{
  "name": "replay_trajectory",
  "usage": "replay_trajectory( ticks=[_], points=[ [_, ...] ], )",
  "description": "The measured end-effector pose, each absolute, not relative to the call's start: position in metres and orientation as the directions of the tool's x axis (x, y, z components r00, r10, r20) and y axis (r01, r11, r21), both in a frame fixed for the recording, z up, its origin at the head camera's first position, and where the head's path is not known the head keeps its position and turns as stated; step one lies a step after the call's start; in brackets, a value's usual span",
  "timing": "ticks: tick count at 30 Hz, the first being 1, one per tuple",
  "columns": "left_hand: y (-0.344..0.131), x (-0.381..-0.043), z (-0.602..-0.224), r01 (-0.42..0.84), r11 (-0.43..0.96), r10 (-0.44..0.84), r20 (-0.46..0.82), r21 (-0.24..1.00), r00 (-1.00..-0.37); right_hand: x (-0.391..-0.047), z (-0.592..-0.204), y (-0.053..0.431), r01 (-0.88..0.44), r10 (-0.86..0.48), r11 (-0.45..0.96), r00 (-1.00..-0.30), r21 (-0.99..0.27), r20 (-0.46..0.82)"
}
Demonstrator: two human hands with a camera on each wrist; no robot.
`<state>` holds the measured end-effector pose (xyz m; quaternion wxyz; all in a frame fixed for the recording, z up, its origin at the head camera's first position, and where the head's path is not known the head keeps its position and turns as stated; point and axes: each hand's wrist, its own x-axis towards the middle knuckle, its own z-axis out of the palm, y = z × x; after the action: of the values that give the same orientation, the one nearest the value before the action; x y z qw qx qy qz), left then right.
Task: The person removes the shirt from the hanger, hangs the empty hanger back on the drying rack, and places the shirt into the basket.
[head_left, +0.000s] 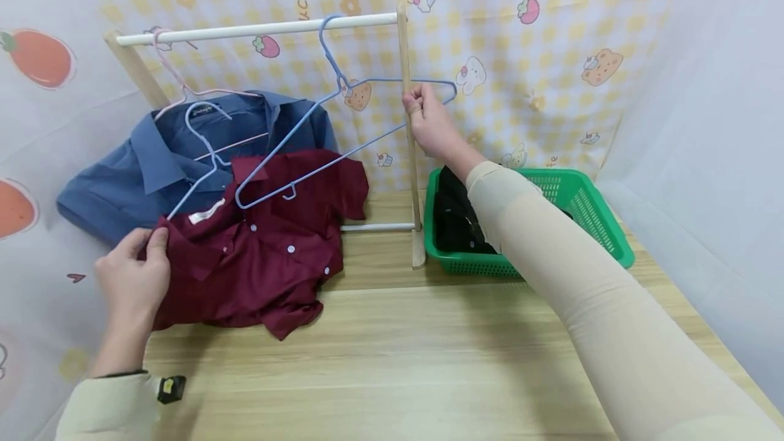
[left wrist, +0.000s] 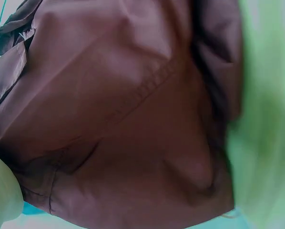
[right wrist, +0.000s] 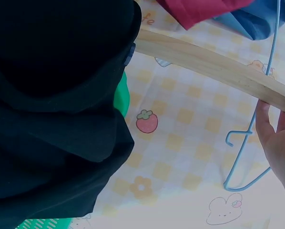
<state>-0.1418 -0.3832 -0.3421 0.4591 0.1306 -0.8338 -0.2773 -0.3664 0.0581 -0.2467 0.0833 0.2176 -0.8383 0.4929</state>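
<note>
My left hand [head_left: 135,274] pinches the shoulder of a maroon short-sleeved shirt [head_left: 263,284], at the end of the light blue hanger [head_left: 211,155] that sits in its collar. That shirt fills most of the left wrist view, its cloth [left wrist: 133,119] hiding the left fingers. At the rack's right side, my right hand [head_left: 431,121] grips the wooden post [head_left: 412,175], fingers against the wood. A bare blue hanger [head_left: 312,111] hangs from the white rod [head_left: 257,30] near that post, passing beside the right hand. Behind the maroon shirt, a blue shirt [head_left: 104,175] hangs on a pink hanger [head_left: 177,77].
Right of the rack stands a green basket [head_left: 597,216] with dark clothing [head_left: 456,216] in it, partly behind my right forearm. The wooden table [head_left: 367,359] extends in front. A patterned curtain [head_left: 520,39] backs the rack, and a white sheet [head_left: 698,107] hangs at the right.
</note>
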Motion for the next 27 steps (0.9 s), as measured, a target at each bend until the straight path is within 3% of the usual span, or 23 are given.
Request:
replay_trajectory(
  ticks=[8,16,27],
  points=[
    [-0.39,-0.115,-0.361,0.069,0.814,-0.455,0.706,0.577,-0.543,-0.367,-0.247,0.057,-0.448,-0.275,0.388,-0.891,-0.806,0.362],
    [-0.404,-0.084,-0.378,0.12,0.896,-0.316,0.804,0.427,-0.504,-0.365,-0.247,0.056,-0.444,-0.283,0.394,-0.892,-0.805,0.353],
    [-0.409,-0.062,-0.387,0.291,0.913,-0.188,0.929,0.285,-0.32,-0.364,-0.248,0.057,-0.442,-0.281,0.367,-0.891,-0.819,0.355]
  ],
)
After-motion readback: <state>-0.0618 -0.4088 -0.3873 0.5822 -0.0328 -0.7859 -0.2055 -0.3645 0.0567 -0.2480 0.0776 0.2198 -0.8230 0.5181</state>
